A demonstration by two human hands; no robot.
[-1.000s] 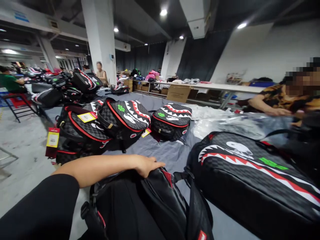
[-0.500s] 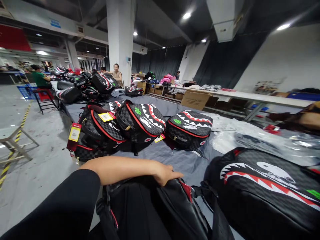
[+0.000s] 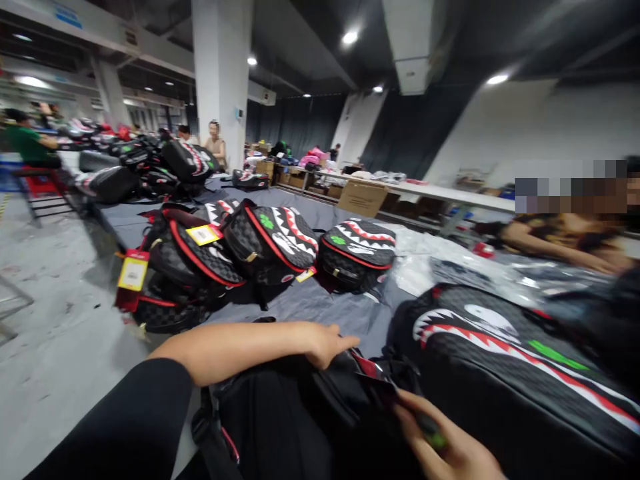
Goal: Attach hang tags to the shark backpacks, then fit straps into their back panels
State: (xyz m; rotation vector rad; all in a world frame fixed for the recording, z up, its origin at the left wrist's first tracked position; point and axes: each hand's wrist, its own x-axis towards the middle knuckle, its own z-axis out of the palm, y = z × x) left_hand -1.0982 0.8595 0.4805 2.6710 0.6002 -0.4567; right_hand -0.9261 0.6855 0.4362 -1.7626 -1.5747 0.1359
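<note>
In front of me a black backpack [image 3: 280, 413] lies with its padded back and straps facing up. My left hand [image 3: 325, 343] reaches across and grips its top edge, forefinger stretched out, beside a strip of red lining [image 3: 367, 365]. My right hand [image 3: 450, 440] is closed at the backpack's right side. Between its thumb and fingers is a dark flat piece [image 3: 377, 388], blurred by motion. A black and green object [image 3: 431, 430] shows in the same hand; its kind is unclear. To the right lies a checkered backpack [image 3: 480, 360] with a shark-mouth print.
Several shark-mouth backpacks [image 3: 270, 243] stand farther along the grey-covered table [image 3: 310, 313], some with yellow and red tags [image 3: 133, 273]. Clear plastic bags [image 3: 425, 257] lie at the right, near a co-worker's arm [image 3: 550, 243]. A cardboard box [image 3: 361, 199] stands behind.
My right hand has come into view from the lower right with the dark flat piece. My left hand stays on the backpack edge. The view has turned right, bringing in a co-worker.
</note>
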